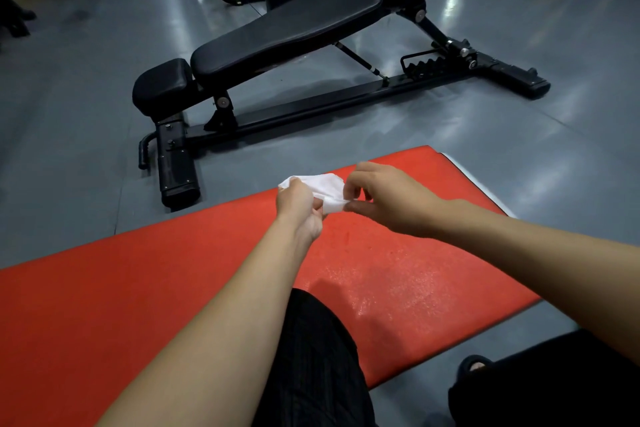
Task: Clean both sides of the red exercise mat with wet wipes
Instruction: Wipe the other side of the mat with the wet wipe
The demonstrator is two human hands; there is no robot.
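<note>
The red exercise mat (pixel 145 288) lies flat on the grey floor and runs from the lower left to the middle right. Its right half shines with a wet sheen. Above its far part I hold a white wet wipe (pixel 325 188) in the air with both hands. My left hand (pixel 300 208) grips the wipe's left end in curled fingers. My right hand (pixel 384 198) pinches the wipe's right edge between thumb and fingertips. The wipe is crumpled and partly spread between the two hands.
A black adjustable weight bench (pixel 284 42) stands on the floor just beyond the mat, its foot (pixel 178 173) close to the mat's far edge. My knees in black trousers (pixel 318 357) rest on the mat's near side. More gym machines stand at the back.
</note>
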